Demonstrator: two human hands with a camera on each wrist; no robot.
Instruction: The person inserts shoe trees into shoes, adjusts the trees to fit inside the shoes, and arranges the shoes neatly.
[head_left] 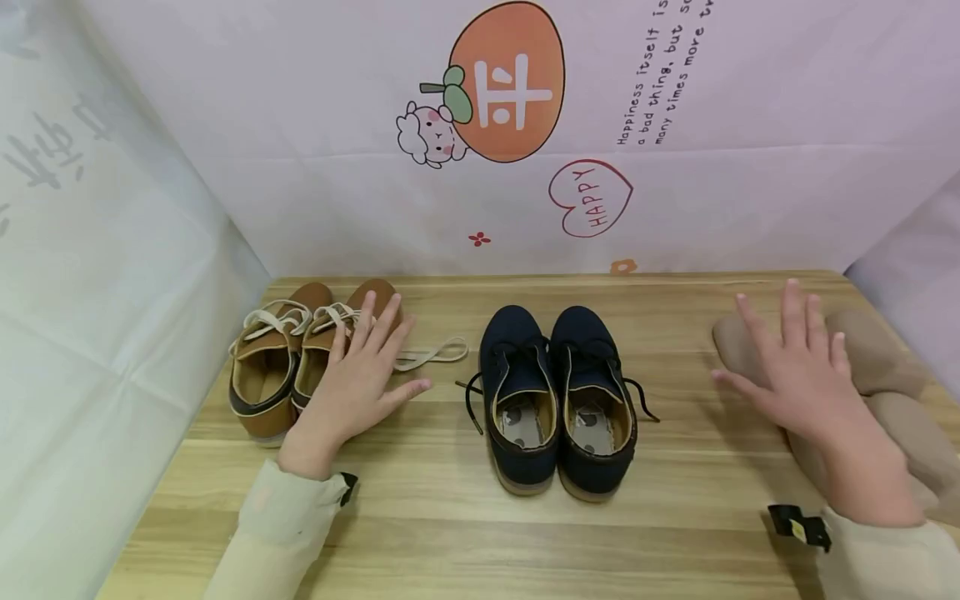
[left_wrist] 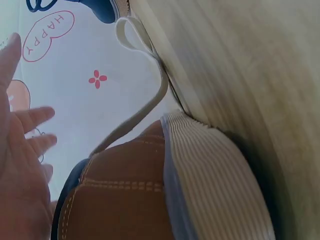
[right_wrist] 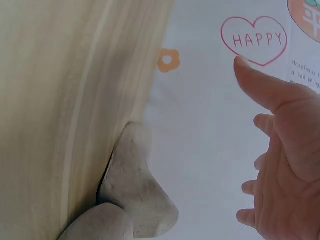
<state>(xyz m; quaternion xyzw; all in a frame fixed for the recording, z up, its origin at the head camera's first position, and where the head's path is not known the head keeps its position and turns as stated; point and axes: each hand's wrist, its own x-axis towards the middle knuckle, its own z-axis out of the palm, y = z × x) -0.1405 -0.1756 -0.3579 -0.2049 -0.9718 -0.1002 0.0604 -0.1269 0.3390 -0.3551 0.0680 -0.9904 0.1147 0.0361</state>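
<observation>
Fingers spread, my left hand [head_left: 352, 383] hovers over the right shoe of a brown pair [head_left: 262, 375] at the left of the table. A cream lace from that pair loops out to the right on the wood. In the left wrist view the brown shoe's heel [left_wrist: 120, 210] and ribbed sole fill the lower part, with the palm beside it. My right hand [head_left: 810, 375], also spread, is above several beige-grey, rounded objects [head_left: 892, 354] at the right; they show as smooth lumps [right_wrist: 135, 185] in the right wrist view. Neither hand holds anything.
A pair of navy shoes [head_left: 525, 450] stands side by side at the centre, toes toward the back, dark laces trailing to each side. The wooden tabletop [head_left: 450, 550] is bounded by a printed white cloth [head_left: 337, 200] at the back and sides.
</observation>
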